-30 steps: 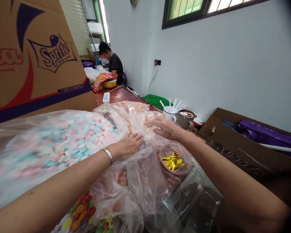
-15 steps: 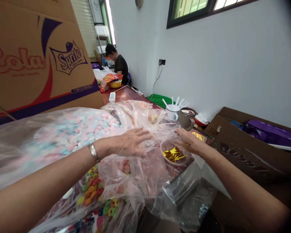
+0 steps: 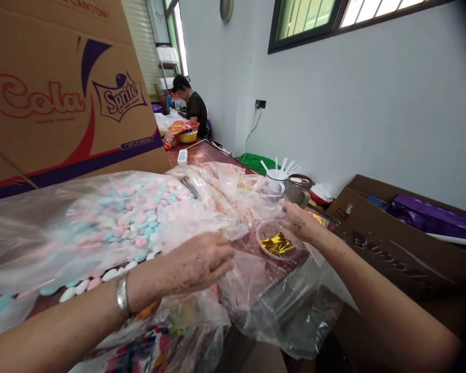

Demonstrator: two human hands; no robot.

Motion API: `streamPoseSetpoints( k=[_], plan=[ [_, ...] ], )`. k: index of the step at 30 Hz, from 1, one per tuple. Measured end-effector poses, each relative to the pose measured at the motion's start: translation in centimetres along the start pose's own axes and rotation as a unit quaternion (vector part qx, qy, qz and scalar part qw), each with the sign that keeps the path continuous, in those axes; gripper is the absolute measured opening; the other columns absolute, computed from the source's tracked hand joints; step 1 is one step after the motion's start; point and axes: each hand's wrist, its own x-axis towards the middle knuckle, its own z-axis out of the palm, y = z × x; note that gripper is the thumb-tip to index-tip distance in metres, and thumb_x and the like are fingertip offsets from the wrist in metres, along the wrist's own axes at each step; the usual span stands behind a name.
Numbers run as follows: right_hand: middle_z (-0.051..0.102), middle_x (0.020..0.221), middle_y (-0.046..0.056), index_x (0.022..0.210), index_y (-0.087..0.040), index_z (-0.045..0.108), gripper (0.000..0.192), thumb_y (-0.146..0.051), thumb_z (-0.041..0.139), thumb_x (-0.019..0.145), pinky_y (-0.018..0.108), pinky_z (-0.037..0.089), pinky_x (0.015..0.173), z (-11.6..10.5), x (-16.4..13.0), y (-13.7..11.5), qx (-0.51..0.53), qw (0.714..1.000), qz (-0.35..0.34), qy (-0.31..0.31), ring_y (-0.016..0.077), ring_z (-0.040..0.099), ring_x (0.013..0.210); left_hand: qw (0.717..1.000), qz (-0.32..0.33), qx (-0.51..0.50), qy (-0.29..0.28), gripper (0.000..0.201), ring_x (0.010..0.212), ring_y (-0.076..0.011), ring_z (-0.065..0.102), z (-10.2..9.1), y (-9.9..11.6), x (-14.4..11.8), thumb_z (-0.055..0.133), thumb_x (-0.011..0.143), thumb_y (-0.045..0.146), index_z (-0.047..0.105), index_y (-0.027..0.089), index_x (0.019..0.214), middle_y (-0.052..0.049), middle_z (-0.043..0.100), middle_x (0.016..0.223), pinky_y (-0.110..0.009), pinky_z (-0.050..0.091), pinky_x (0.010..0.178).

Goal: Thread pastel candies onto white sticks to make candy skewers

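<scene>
My left hand, a metal bangle at its wrist, is over clear plastic bags in front of me. Its fingers are bent together, and what is in them, if anything, is hidden. Below it, a clear bag covers colourful ring-shaped pieces. My right hand is at the right rim of a clear round tub holding gold foil strips. Its fingers are loosely bent and apart, with nothing visible in them. Left of my hands, pink, blue and white sweets lie partly under a clear sheet.
A tall printed carton stands at the left. Beyond the tub are a white mug with white sticks and a brown mug. An open carton stands at the right. Another person sits at the table's far end.
My left hand has come nearer to me, and its spread fingers have bent together. White sweets now show at the near edge of the sheet. My right hand has barely moved.
</scene>
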Motion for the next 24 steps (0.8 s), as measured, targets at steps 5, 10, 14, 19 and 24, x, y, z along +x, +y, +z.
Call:
streamPoseSetpoints(
  k=[5,10,14,19,24],
  plan=[
    [0.069,0.080,0.007,0.095,-0.019,0.063,0.013,-0.025,0.053,0.090,0.027,0.031,0.056,0.3,-1.6,-0.1,-0.005,0.999,0.008,-0.043,0.0199,0.061,0.070,0.983,-0.069,0.167,0.035,0.036,0.126,-0.0388,0.051,0.4,-1.2,3.1,0.057,0.085,0.010,0.061,0.012,0.121,-0.022,0.059,0.130,-0.054,0.040,0.104],
    [0.068,0.079,0.006,0.087,-0.019,0.063,0.009,-0.022,0.054,0.086,0.027,0.028,0.056,0.5,-3.2,-0.7,-0.008,0.998,-0.008,-0.069,0.0194,0.059,0.073,0.973,-0.127,0.191,-0.038,0.045,0.124,-0.0424,0.055,4.8,-3.6,6.3,0.062,0.088,0.024,0.057,0.011,0.131,-0.025,0.060,0.132,-0.059,0.041,0.103],
    [0.066,0.077,0.005,0.087,-0.020,0.061,0.009,-0.023,0.053,0.087,0.027,0.025,0.056,0.1,-4.1,-0.9,-0.009,0.997,-0.001,-0.081,0.0193,0.057,0.071,0.962,-0.189,0.193,-0.031,0.035,0.098,-0.0317,0.067,4.4,-5.3,8.0,0.046,0.088,0.004,0.061,0.007,0.120,-0.021,0.069,0.106,-0.045,0.053,0.084],
    [0.062,0.075,0.003,0.085,-0.020,0.060,0.009,-0.020,0.051,0.087,0.027,0.024,0.056,-1.3,-4.6,-1.1,-0.002,0.996,0.016,-0.084,0.0184,0.055,0.070,0.982,-0.086,0.149,-0.078,0.013,0.105,-0.0280,0.064,2.4,-4.1,7.1,0.057,0.085,0.009,0.069,0.013,0.089,-0.016,0.068,0.110,-0.038,0.051,0.094],
    [0.062,0.077,0.003,0.086,-0.020,0.059,0.009,-0.019,0.050,0.087,0.026,0.026,0.058,-3.5,-4.9,-1.3,0.008,0.997,0.026,-0.076,0.0180,0.054,0.071,0.983,0.016,0.079,-0.167,0.009,0.081,-0.0201,0.067,3.4,-2.8,4.6,0.067,0.077,0.009,0.068,0.016,0.071,-0.007,0.074,0.085,-0.027,0.053,0.081]
  ],
)
